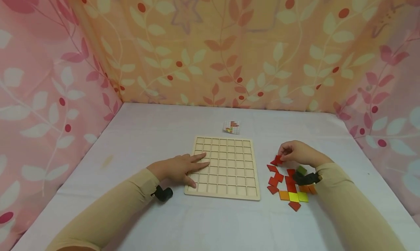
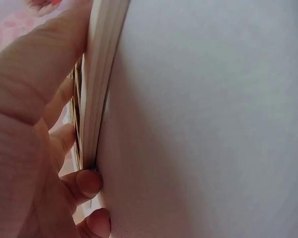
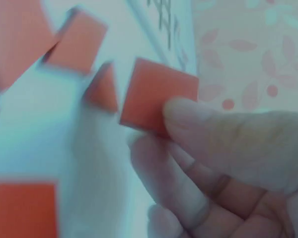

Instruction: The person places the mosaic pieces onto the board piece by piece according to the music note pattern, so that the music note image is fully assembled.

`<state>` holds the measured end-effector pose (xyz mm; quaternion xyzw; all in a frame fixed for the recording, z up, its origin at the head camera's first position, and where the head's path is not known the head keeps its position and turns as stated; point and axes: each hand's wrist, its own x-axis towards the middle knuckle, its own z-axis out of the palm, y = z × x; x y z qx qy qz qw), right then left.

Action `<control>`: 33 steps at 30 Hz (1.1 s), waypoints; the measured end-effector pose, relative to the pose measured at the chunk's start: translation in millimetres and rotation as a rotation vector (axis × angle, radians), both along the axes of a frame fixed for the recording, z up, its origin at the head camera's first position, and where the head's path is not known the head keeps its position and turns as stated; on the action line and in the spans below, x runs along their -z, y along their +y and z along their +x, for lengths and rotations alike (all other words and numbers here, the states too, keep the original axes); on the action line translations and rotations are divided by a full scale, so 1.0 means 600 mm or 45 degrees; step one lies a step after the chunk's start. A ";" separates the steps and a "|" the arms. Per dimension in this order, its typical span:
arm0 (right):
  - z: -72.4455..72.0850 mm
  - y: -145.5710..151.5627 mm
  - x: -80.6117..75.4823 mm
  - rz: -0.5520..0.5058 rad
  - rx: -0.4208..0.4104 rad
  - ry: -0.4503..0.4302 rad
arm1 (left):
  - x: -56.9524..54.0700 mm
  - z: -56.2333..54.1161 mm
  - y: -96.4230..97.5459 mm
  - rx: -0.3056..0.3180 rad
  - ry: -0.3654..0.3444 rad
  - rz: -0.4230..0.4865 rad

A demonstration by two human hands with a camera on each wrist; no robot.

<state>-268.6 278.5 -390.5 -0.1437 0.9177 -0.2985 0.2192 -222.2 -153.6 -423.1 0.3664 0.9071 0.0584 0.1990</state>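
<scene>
A wooden grid board (image 1: 226, 168) lies flat on the white table cover. On its left side rests my left hand (image 1: 175, 168), fingers spread; the left wrist view shows the thumb and fingers along the board's edge (image 2: 100, 74). My right hand (image 1: 301, 153) pinches a red square tile (image 3: 149, 91) between thumb and fingers, to the right of the board. Around and below that hand lie loose red tiles (image 1: 290, 183), orange tiles (image 1: 284, 195), yellow tiles (image 1: 294, 197) and a green tile (image 1: 301, 169). The right forearm partly covers some of them.
Behind the board lies a small paper card (image 1: 232, 127) printed with a coloured grid picture. Patterned cloth (image 1: 210, 54) hangs along the back and both sides of the table (image 1: 157, 123). A black wrist camera (image 1: 163, 193) sits near the board's lower left corner.
</scene>
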 end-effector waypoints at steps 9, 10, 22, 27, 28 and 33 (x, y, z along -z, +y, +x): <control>-0.038 -0.088 -0.012 -0.022 0.042 0.149 | -0.001 -0.001 0.000 0.016 -0.014 0.033; -0.041 -0.099 -0.012 -0.033 0.056 0.162 | -0.001 -0.001 0.000 0.014 -0.018 0.031; -0.073 -0.216 0.003 -0.084 0.068 0.307 | -0.002 0.003 -0.003 0.011 0.006 0.035; -0.080 -0.248 0.012 -0.076 0.056 0.358 | 0.002 0.002 -0.002 0.007 -0.017 0.032; -0.081 -0.254 0.013 -0.077 0.055 0.367 | 0.003 0.001 -0.001 0.007 -0.020 0.027; -0.090 -0.282 0.020 -0.085 0.051 0.405 | 0.002 0.001 -0.002 -0.006 -0.028 0.011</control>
